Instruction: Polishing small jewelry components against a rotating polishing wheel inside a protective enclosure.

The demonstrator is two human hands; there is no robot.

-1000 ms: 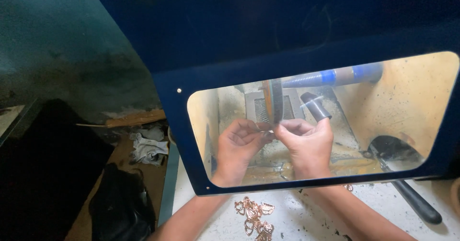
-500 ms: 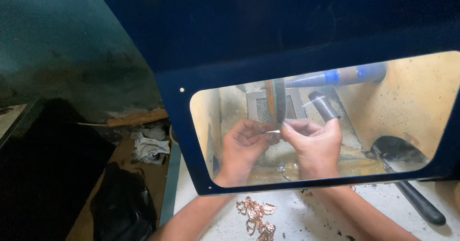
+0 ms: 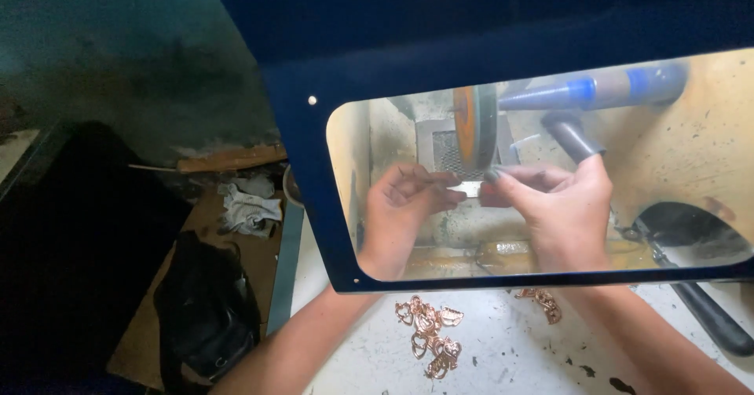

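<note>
Behind a clear window in a dark blue guard (image 3: 314, 167), my left hand (image 3: 404, 210) and my right hand (image 3: 561, 206) pinch the two ends of a small silvery metal piece (image 3: 473, 188). The piece sits right under the edge of an upright grey and orange polishing wheel (image 3: 473, 126). A blue and grey tapered spindle (image 3: 597, 90) runs from the wheel to the right. Both forearms reach in under the guard's lower edge.
A heap of copper-coloured heart-shaped pieces (image 3: 430, 334) lies on the white bench (image 3: 503, 363), and a few more of them (image 3: 542, 301) near my right wrist. A black hose (image 3: 711, 312) crosses the right. On the floor at left lie a black bag (image 3: 206, 309) and a rag (image 3: 250, 206).
The view has shifted slightly. Both hands stay at the wheel holding the small piece, which now sits a little closer under the wheel's edge.
</note>
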